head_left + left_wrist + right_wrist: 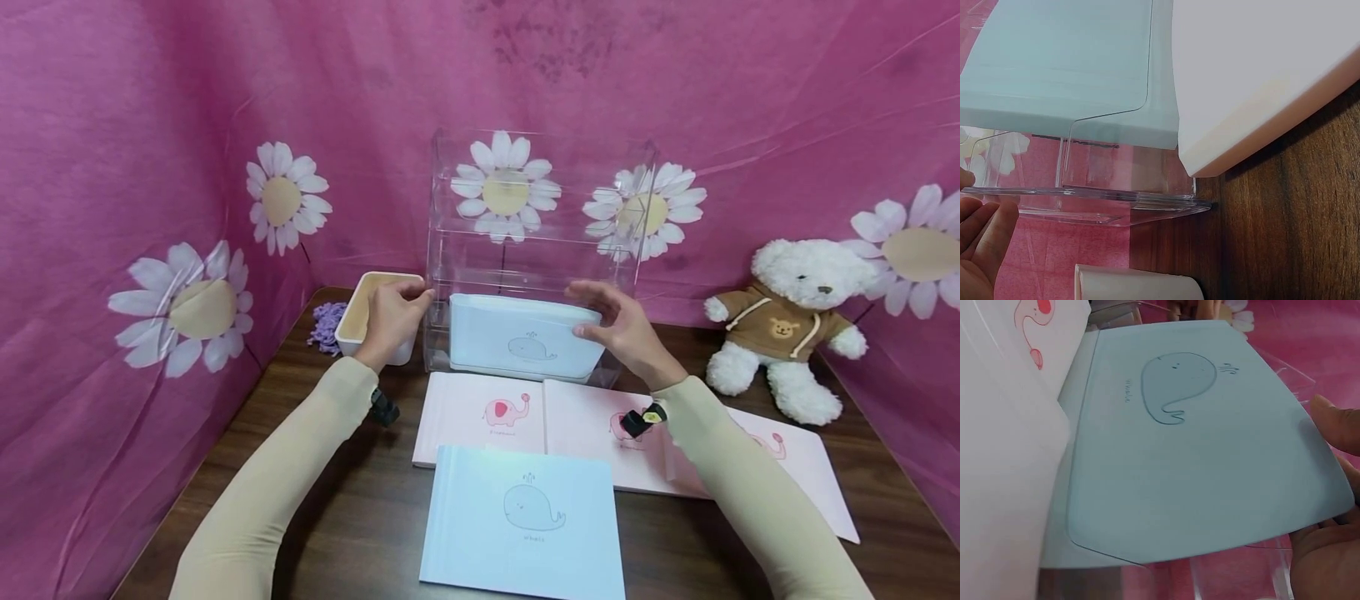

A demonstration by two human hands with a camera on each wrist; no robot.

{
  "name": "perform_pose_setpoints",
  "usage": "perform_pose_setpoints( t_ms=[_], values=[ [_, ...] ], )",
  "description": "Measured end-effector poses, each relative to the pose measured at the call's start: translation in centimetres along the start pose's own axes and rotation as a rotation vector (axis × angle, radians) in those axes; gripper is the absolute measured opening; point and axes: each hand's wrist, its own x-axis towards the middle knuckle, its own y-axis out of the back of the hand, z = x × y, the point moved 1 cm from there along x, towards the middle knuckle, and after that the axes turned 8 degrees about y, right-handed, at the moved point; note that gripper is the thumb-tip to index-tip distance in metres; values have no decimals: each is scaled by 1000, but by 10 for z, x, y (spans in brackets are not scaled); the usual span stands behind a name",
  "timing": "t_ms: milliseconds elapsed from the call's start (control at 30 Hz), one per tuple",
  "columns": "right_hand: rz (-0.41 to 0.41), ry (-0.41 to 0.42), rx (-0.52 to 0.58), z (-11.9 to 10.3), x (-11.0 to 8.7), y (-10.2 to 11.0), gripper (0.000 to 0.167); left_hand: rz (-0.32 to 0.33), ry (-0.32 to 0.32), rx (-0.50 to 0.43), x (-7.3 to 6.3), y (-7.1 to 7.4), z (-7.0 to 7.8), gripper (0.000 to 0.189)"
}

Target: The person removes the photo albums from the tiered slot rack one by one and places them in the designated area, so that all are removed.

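Observation:
A light blue book (517, 337) with a whale drawing stands in the lowest tier of a clear acrylic rack (540, 225). Its upper edge bows slightly. My right hand (622, 325) is at the book's right edge, thumb toward the front and fingers behind; the right wrist view shows the book's corner (1335, 494) between them. At the rack's left side, my left hand (393, 318) pinches the clear side panel (1104, 195), thumb on one face and fingers on the other. A second whale book (525, 525) lies flat at the front of the table.
Pink elephant books (480, 417) lie in a row before the rack. A cream bin (348, 333) stands left of it, beside a purple yarn-like bundle (327, 327). A white teddy bear (787, 325) sits at the right. Pink flowered cloth (375, 100) hangs behind.

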Motion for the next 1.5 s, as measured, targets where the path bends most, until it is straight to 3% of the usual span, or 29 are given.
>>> perform_pose_setpoints(
  t_ms=[167, 433, 800, 1500],
  values=[
    [1, -83, 87, 5, 0, -3, 58, -3, 6, 3, 1, 0, 1, 27],
    [27, -97, 184, 6, 0, -8, 54, 0, 20, -2, 1, 0, 0, 25],
    [50, -285, 126, 13, -3, -15, 46, -20, 30, -2, 1, -2, -1, 28],
    [199, -330, 134, 15, -1, -24, 40, -19, 27, -24, 0, 0, -1, 28]
  ],
)
